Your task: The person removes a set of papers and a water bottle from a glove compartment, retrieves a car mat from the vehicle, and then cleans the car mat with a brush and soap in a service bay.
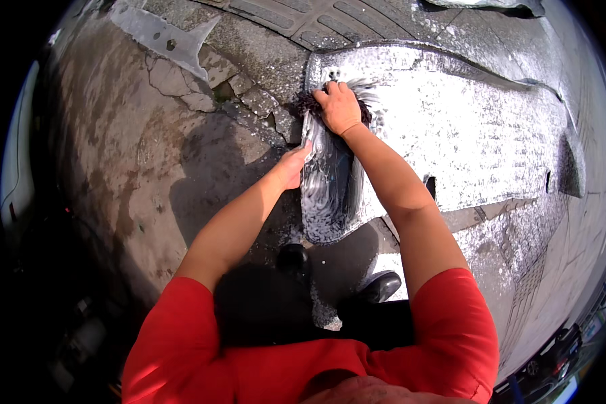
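A large car floor mat (pixel 464 131) lies on the ground before me, mostly covered in white foam. My right hand (pixel 342 107) presses a dark, shaggy chenille wash pad (pixel 309 103) onto its left part, near the far edge. Below the pad, streaks through the foam bare the mat's dark surface. My left hand (pixel 294 165) grips the mat's left edge, thumb on top; the fingers underneath are mostly hidden. The mat's right end looks curled up.
Broken concrete with a hole (pixel 224 92) lies left of the mat. A flat grey piece with holes (pixel 169 38) rests beyond it. Ribbed ground covers (pixel 328 20) are at the top. My black shoes (pixel 381 287) stand just below the mat. A dark car (pixel 545 361) is at lower right.
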